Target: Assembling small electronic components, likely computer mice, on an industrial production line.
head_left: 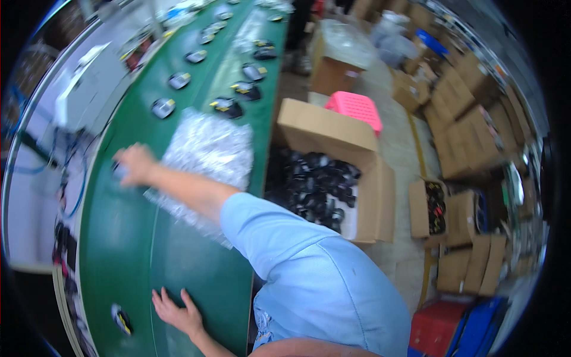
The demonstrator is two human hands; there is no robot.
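My right hand (pixel 137 165) stretches far over to the left side of the green conveyor belt (pixel 196 262), its fingers curled about a small dark rounded piece (pixel 118 169). Blur and the fingers partly hide that piece. My left hand (pixel 178 312) is over the near part of the belt, empty, with its fingers spread. To its left lies a rounded black piece with a yellow mark (pixel 122 319). Under my right forearm is a sheet of clear bubble wrap (pixel 208 146). Farther up the belt sit several similar rounded pieces with silver and yellow labels (pixel 226 107).
Right of the belt stands an open cardboard box (pixel 327 125) holding many black rounded parts (pixel 315 184). Behind it is a pink plastic basket (pixel 357 110). Stacked cartons (pixel 458 119) line the right side. A white machine housing (pixel 89 89) borders the belt's left edge.
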